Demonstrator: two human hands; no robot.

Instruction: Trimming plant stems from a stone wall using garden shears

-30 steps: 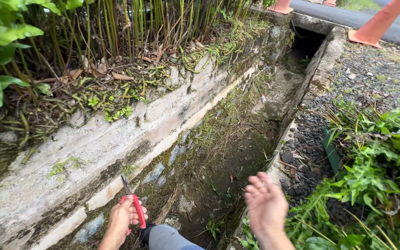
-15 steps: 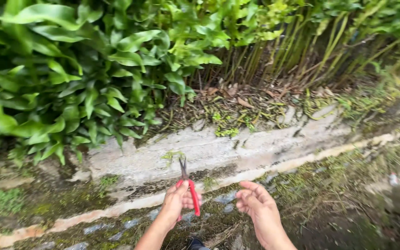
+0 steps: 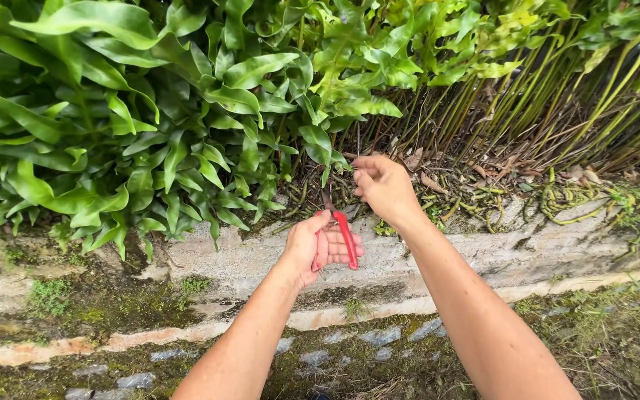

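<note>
Red-handled pruning shears (image 3: 344,235) sit in the left hand (image 3: 318,246), fingers (image 3: 341,252) wrapped tight round the grips, blades pointing up and away toward the plant base. Blade tips are dark against the litter; whether they are parted or together is hard to make out.

Just beyond the shear tips, the right hand (image 3: 383,185) is at the foot of the green leafy plants (image 3: 187,111), fingers pinched together on what looks like a thin stem or leaf stalk (image 3: 338,164). The two hands are near each other, not touching.

Judgement on doing the cut well: keep the pinched stalk taut and drawn slightly clear of its neighbours, bring the blades in low beneath the right fingers, and keep those fingertips above the line of the cut. The angle is awkward with both arms stretched forward, so a steady wrist matters more than force.

Around the fingers: below both hands runs a weathered concrete ledge (image 3: 261,259), stained and mossy. Under that, a paler band and a strip of set stones (image 3: 350,344) with grass between. Right of the right hand, a dense stand of thin upright stalks (image 3: 527,111), with dry brown leaves (image 3: 431,181) and curling green runners (image 3: 557,204) lying at their base.

In the way: broad overhanging leaves crowd the left of the shears and hide much of the stem bases; the dead litter and tangled runners clutter the spot where the blades must enter.
</note>
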